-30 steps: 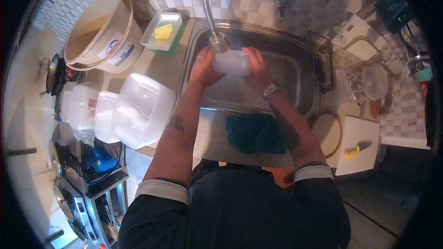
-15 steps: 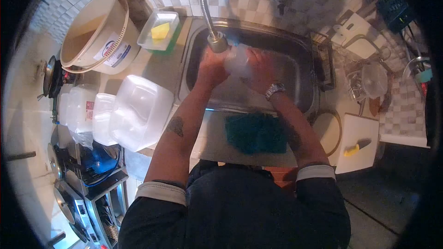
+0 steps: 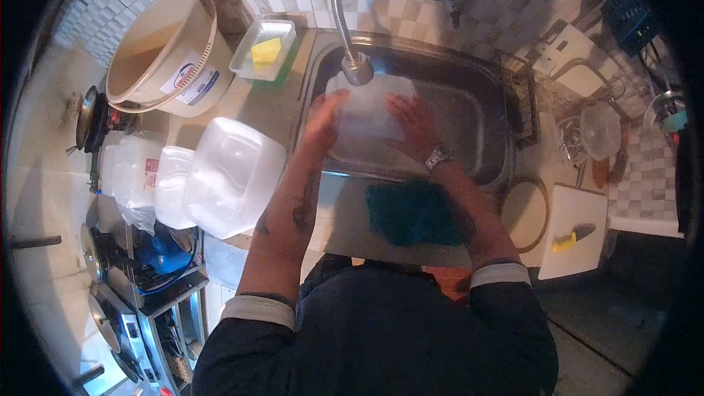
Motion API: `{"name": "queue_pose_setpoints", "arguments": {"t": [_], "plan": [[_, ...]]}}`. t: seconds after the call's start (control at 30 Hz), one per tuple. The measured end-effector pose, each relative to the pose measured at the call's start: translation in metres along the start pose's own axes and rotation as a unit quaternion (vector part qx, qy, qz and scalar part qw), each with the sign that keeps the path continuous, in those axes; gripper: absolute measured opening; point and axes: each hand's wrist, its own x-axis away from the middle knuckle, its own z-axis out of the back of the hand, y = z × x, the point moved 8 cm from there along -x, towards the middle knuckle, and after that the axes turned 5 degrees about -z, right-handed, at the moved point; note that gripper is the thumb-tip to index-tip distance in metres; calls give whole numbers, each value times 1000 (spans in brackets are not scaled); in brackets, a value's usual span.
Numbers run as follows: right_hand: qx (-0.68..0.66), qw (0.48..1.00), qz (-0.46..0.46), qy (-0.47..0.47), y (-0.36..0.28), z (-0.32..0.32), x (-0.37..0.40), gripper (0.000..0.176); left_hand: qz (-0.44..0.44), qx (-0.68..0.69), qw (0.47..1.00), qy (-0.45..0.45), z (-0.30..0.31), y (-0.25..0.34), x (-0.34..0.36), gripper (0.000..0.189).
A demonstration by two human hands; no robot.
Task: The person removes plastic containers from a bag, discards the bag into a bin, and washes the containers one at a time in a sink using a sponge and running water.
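A translucent white plastic container [image 3: 367, 114] is in the sink [image 3: 469, 128], tilted beneath the faucet head [image 3: 358, 70]. My left hand [image 3: 323, 121] grips its left edge, with the fingers partly hidden. Across its right side lies my right hand [image 3: 416, 126], fingers spread and pressed to the surface; a metal watch [image 3: 438, 155] is on that wrist. The faucet head covers part of the container's upper edge. Water flow cannot be made out clearly.
Left of the sink stand stacked plastic containers [image 3: 235, 176], a large beige bucket [image 3: 165, 59] and a tray with a yellow sponge [image 3: 265, 52]. A green cloth [image 3: 414, 213] lies at the front edge. At right, a yellow-handled knife [image 3: 572, 238] rests on a white cutting board [image 3: 587, 205].
The container has turned so its broad side shows, and it sits lower left. My hands have moved farther apart, the left one leftward. The whole view has shifted slightly.
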Motion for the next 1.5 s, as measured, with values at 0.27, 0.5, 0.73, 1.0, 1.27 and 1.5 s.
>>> {"name": "queue_pose_setpoints", "arguments": {"t": [0.27, 0.5, 0.73, 1.0, 1.27, 1.5], "plan": [[-624, 638, -437, -111, 52, -107, 44, 76, -208, -132, 960, 132, 30, 15, 61, 79], [-616, 730, -262, -140, 17, -98, -2, 49, -298, -177, 919, 187, 35, 17, 125, 93], [-445, 871, -207, 8, 25, -48, -24, 41, -297, -185, 928, 132, 21, 15, 131, 91], [-248, 956, -157, 31, 67, -65, -3, 47, -281, -285, 910, 110, 14, 1, 117, 95], [-311, 909, -274, -32, 34, -1, -8, 40, -228, -156, 957, 93, 13, 7, 106, 80], [-241, 950, -177, 89, 14, 53, -21, 29, -175, 28, 977, 114, 22, 1, 93, 55]]}}
